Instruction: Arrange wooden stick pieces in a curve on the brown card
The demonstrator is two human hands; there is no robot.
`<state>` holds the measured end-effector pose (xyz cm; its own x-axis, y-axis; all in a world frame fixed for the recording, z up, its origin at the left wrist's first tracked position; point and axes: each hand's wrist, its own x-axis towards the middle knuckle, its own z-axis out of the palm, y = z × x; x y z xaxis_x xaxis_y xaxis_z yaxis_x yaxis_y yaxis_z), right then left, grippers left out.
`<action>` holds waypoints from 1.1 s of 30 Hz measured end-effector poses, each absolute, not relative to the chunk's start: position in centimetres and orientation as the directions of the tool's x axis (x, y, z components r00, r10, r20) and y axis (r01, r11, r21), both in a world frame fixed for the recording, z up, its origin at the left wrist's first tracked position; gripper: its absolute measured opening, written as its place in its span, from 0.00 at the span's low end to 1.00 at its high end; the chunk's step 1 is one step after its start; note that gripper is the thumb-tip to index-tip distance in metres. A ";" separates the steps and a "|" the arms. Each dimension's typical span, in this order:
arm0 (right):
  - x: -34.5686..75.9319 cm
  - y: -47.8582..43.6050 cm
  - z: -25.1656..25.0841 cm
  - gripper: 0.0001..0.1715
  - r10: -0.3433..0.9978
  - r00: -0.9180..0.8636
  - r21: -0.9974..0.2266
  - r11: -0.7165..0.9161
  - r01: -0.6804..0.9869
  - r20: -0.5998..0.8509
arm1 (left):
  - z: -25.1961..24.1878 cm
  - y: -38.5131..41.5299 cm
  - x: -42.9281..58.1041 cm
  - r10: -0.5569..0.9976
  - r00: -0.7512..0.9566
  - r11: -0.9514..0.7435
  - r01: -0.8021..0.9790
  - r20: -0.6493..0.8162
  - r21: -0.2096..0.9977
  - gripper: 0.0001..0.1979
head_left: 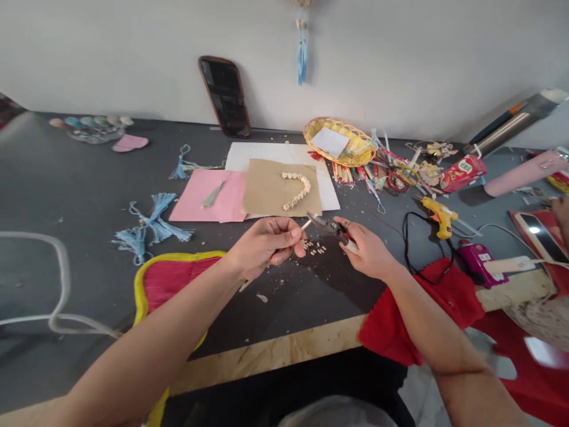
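Observation:
My left hand [278, 242] pinches a thin pale stick [306, 225], whose tip points up and right; its other end shows below my wrist. My right hand [367, 249] is wrapped round the handles of a pair of pliers-like cutters [328, 226]. The jaws of the cutters are at the stick's tip. Small cut pieces [317, 249] lie scattered on the dark table just below. Behind my hands, a curved row of pale beaded pieces [304, 191] lies on a brown sheet [262, 187].
Blue tassels [155, 222] and a pink sheet [186, 198] lie left. A phone [226, 98] leans on the wall. Back right are a yellow basket [311, 131] and scissors [397, 179]. A yellow glue gun [440, 216] and red cloth [448, 296] lie right; a person's hand [560, 210] shows far right.

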<state>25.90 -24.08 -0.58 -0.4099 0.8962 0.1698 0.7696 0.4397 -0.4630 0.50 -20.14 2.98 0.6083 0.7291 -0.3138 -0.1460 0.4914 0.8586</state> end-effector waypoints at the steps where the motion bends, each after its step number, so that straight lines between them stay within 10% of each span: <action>1: 26.0 -24.0 -0.5 0.31 0.884 -0.432 -0.463 0.462 0.757 0.177 | 2.9 -20.1 0.5 0.718 0.620 0.505 -0.150 -0.316 0.850 0.13; 8: 26.5 -24.0 -0.8 0.29 0.900 -0.385 -0.584 0.426 0.690 0.202 | 2.9 -20.1 0.4 0.659 0.679 0.590 -0.200 -0.324 0.782 0.13; 15: 26.5 -24.0 -0.5 0.04 0.888 -0.404 -0.533 0.457 0.712 0.220 | 2.7 -20.0 0.3 0.672 0.681 0.580 -0.241 -0.290 0.778 0.12; 33: 26.3 -24.1 -0.1 0.04 0.854 -0.422 -0.438 0.519 0.734 0.305 | 2.5 -20.2 0.8 0.711 0.657 0.513 -0.240 -0.251 0.824 0.15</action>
